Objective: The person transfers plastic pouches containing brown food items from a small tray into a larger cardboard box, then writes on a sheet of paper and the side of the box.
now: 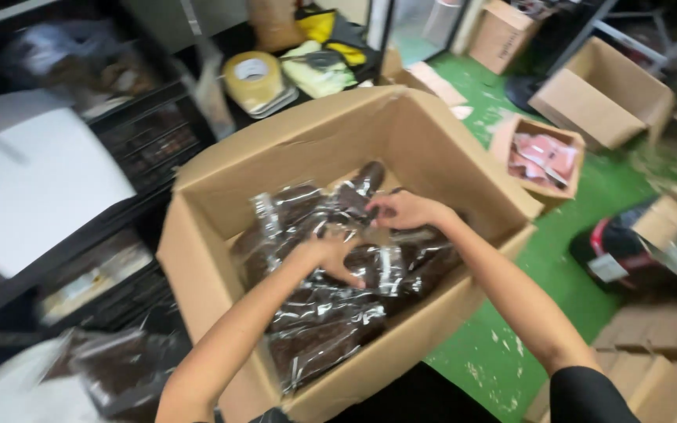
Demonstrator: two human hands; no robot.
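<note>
Both hands down in the box, packets stacked all through it.

The large open brown cardboard box [338, 157] holds shiny clear plastic packets of dark contents [323, 329]; the left hand [331, 257] and right hand [405, 210] rest on them, close together. Behind it sits a roll of beige packing tape [253, 78]; to its right on the green floor [589, 204], a small open cardboard box of pink packets [542, 157].

Left hand [329, 254] and right hand [407, 210] pressing clear packets [315, 329] inside open cardboard box [221, 188]
</note>
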